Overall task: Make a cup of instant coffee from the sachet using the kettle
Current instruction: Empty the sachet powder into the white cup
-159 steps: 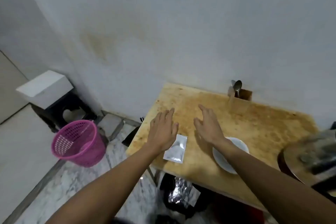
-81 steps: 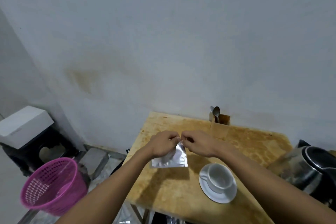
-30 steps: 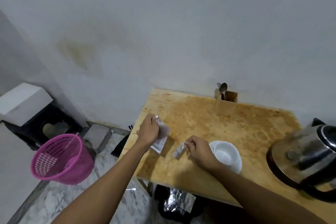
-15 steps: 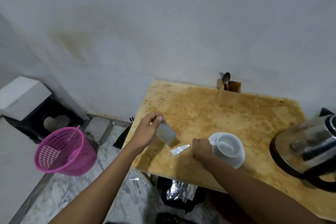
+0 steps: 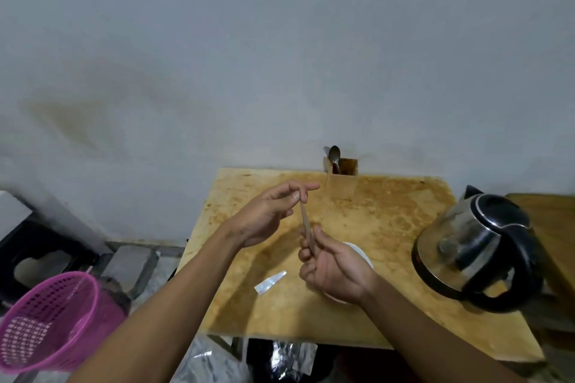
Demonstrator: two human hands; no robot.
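Both hands hold the silver coffee sachet point(image 5: 306, 225) edge-on above the wooden table point(image 5: 389, 227). My left hand point(image 5: 273, 216) pinches its top between thumb and fingers. My right hand point(image 5: 331, 267) grips its lower end, right over the white cup and saucer point(image 5: 362, 256), which it mostly hides. The torn-off silver strip point(image 5: 270, 281) lies on the table to the left of the saucer. A steel kettle with a black handle point(image 5: 476, 250) stands at the table's right side.
A small wooden holder point(image 5: 342, 182) with a spoon point(image 5: 335, 156) stands against the wall at the table's back edge. A pink plastic basket point(image 5: 53, 320) sits on the floor at the lower left, a dark stool point(image 5: 40, 255) behind it. Foil bags lie under the table.
The sachet's top strip has been torn off and dropped on the table. My left hand has carried the sachet right, over the cup, and my right hand has come up to grip its lower end.
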